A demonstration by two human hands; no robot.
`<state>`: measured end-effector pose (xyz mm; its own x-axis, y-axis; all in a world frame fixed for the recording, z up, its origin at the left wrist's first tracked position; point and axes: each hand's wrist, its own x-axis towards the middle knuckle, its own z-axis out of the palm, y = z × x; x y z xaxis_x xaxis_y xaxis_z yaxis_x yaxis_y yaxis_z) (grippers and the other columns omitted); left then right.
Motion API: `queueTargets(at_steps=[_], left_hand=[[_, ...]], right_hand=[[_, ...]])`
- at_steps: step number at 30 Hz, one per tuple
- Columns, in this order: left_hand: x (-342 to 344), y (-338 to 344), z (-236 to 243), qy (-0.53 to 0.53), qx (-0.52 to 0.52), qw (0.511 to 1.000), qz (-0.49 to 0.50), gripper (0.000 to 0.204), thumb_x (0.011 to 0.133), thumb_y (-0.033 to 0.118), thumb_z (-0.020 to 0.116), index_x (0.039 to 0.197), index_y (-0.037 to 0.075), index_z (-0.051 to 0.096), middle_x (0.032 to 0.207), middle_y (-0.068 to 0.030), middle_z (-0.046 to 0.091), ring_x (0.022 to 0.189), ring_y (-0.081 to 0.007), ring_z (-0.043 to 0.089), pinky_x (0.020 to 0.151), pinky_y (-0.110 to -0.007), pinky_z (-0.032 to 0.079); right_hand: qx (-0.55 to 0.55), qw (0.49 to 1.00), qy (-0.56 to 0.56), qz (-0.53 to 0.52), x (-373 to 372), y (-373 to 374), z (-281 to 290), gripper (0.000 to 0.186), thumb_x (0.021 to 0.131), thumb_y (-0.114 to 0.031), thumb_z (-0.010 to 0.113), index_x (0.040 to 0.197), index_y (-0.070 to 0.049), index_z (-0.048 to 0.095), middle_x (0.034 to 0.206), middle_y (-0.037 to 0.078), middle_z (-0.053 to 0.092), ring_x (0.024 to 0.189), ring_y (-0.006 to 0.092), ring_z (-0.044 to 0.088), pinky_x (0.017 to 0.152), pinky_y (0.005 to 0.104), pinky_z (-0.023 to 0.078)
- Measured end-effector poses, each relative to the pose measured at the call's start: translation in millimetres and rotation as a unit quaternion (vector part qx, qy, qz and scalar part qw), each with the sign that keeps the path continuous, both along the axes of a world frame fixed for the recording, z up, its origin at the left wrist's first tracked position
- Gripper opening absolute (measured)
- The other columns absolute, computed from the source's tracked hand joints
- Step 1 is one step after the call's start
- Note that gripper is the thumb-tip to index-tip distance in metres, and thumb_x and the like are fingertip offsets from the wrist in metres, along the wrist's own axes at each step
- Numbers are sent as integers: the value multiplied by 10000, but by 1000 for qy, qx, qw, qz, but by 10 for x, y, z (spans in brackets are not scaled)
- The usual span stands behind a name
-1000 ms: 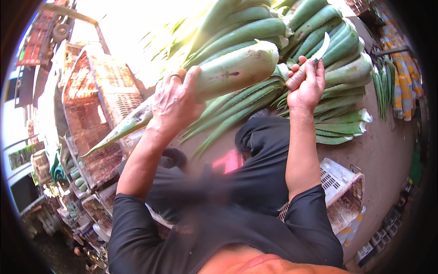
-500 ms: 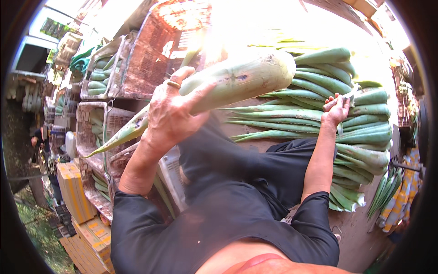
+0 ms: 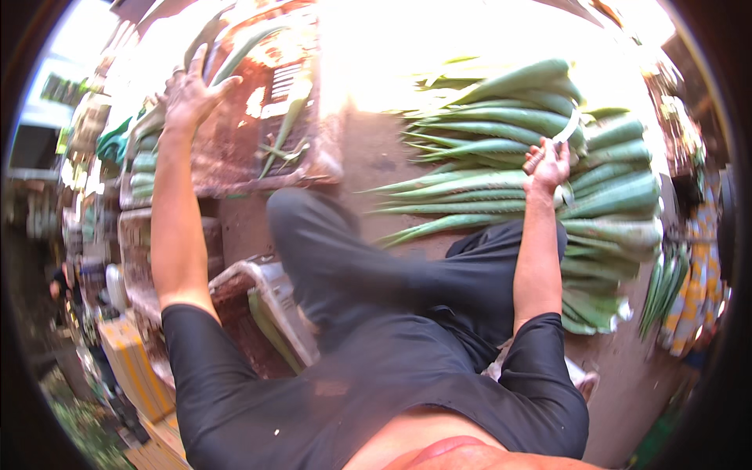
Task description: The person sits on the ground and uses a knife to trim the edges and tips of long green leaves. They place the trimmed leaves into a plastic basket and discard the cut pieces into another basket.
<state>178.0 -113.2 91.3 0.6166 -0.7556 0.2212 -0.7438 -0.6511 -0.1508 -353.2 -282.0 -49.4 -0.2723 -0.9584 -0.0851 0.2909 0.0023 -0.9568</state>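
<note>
The left hand (image 3: 188,98), fingers spread, is at the brown crate (image 3: 235,149), a leaf (image 3: 239,53) beside its thumb: apparently a placing step. Next seems to call for reaching the stacked leaves (image 3: 501,127) beside the right hand (image 3: 548,164), which grips a curved knife (image 3: 568,128).

We seem to be in a produce-packing area: aloe leaves (image 3: 607,184) lie heaped across the brown floor (image 3: 382,153), with stained plastic crates (image 3: 325,168) and stacked cardboard boxes (image 3: 131,368) on our left.
</note>
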Motion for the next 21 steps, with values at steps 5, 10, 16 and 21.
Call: queueTargets(at_steps=[5, 10, 16, 21], left_hand=[[-997, -1104, -1045, 225, -128, 888, -380, 539, 815, 317, 710, 1227, 3, 558, 1186, -210, 598, 1138, -321, 553, 986, -381, 420], [-2558, -1707, -2540, 341, 157, 819, -434, 543, 790, 355, 680, 1209, 32, 558, 1151, -214, 601, 1095, -346, 561, 960, -420, 437], [-4027, -2205, -3791, 401, 234, 778, -423, 817, 737, 372, 713, 1389, 41, 350, 1326, -250, 460, 1217, -381, 464, 1025, -422, 389], [-4514, -2470, -4140, 421, 263, 801, -336, 954, 672, 346, 750, 1422, 33, 249, 1317, -272, 443, 1203, -394, 464, 1025, -422, 392]], right_hand=[[-77, 994, -39, -69, -73, -82, 114, 317, 911, -90, 564, 1209, -24, 477, 888, 73, 609, 600, 139, 583, 474, 276, 491], [-109, 982, -54, -145, -453, -67, 340, 331, 943, -116, 540, 1246, -30, 440, 951, 99, 613, 628, 152, 597, 503, 292, 517], [-39, 978, -80, -190, -847, -66, 418, 286, 971, -142, 476, 1236, -42, 438, 1007, 113, 581, 747, 164, 556, 591, 296, 484], [-33, 985, -98, -135, -839, -150, 456, 298, 990, -172, 448, 1273, -79, 446, 1078, 97, 573, 807, 155, 539, 634, 287, 477]])
